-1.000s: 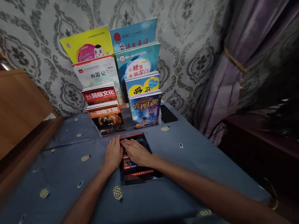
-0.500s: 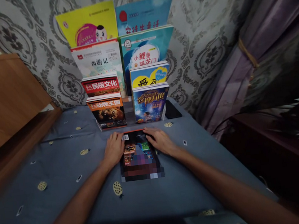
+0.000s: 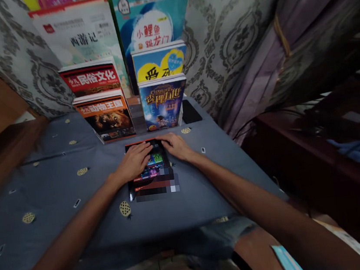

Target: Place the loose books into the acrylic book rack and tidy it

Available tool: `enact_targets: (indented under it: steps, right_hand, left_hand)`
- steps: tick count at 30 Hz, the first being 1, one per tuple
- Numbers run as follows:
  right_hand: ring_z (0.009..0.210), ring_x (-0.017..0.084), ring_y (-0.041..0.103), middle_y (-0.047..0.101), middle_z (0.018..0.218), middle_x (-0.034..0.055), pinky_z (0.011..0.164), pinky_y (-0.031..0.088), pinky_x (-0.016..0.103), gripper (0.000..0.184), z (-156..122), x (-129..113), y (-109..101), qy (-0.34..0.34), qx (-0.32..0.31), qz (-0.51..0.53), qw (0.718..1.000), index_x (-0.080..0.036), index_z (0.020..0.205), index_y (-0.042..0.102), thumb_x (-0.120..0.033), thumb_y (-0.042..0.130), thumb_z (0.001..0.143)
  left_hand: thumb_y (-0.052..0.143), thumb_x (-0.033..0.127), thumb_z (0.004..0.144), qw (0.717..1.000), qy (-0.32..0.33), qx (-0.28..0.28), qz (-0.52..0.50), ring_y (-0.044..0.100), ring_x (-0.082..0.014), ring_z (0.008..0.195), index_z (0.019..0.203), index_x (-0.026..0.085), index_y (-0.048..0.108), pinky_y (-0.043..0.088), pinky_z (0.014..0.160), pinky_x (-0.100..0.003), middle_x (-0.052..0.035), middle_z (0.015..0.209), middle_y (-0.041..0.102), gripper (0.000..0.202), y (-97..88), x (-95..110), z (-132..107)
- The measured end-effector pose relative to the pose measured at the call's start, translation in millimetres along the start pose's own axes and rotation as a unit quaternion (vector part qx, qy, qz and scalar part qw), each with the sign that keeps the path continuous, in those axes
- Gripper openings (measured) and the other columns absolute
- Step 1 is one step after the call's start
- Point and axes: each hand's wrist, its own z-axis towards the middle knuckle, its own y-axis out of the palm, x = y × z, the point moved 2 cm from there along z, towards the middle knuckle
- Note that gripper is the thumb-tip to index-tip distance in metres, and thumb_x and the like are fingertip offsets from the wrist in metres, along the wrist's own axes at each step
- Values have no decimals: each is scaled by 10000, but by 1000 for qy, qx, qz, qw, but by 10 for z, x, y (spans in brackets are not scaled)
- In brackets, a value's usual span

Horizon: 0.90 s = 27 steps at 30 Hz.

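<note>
A black book [image 3: 153, 168] with small coloured pictures lies flat on the cloth, its lower part blurred by pixel blocks. My left hand [image 3: 136, 158] rests on the book's upper left part, fingers stretched out across the cover and hiding some of it. At the upper right corner, my right hand [image 3: 175, 146] touches the edge with its fingers extended. Just beyond stand an orange-topped book with a lion [image 3: 108, 119] and a blue book [image 3: 163, 106], both upright and leaning back.
Behind these stand a red book [image 3: 94, 78], a yellow-and-blue book [image 3: 160, 61], a white book [image 3: 79, 38] and a teal book [image 3: 180, 8]. A black flat object [image 3: 191, 111] lies to the right. The blue tablecloth [image 3: 54, 176] ends before a curtain [image 3: 241, 75].
My view has tilted down and turned slightly right. My left hand has slid from the book's left edge onto its cover. My right hand stays by the upper right corner.
</note>
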Motion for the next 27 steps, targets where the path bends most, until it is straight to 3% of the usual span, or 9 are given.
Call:
enact_targets:
  steps: [5,14,21,27]
  right_hand:
    - [1206,238,617,704,1279,70,1047,485,437,374,-16,-16,23,-13,2,-2,1000,-190,1259,680,-146,499,935]
    - [1230,243,600,686,1309,68,1067,474,437,354,-33,-41,13,-13,0,-9,1000,-181,1261,677,-185,538,936]
    - [1240,243,591,682,1317,57,1075,461,440,336,-34,-36,16,-9,-6,-9,1000,-194,1257,675,-189,545,947]
    - [1225,240,602,679,1324,43,1059,473,439,343,-51,-70,18,-10,-4,-34,999,-210,1263,675,-205,538,948]
  left_hand:
    - [379,213,999,997,53,-48,-28,421,-220,1427,1397,221,546,272,1187,-528,-79,1483,538,432,-10,196,40]
    - [417,148,973,983,141,-80,-84,460,-232,1383,1336,315,610,286,1177,-565,-53,1459,546,444,-89,479,-197]
    - [451,64,904,968,185,-147,-86,401,-239,1420,1338,411,590,255,1184,-594,6,1501,502,574,-128,632,-291]
    - [433,53,914,966,216,-97,-104,429,-239,1392,1318,371,613,313,1162,-549,-30,1452,543,544,-110,666,-308]
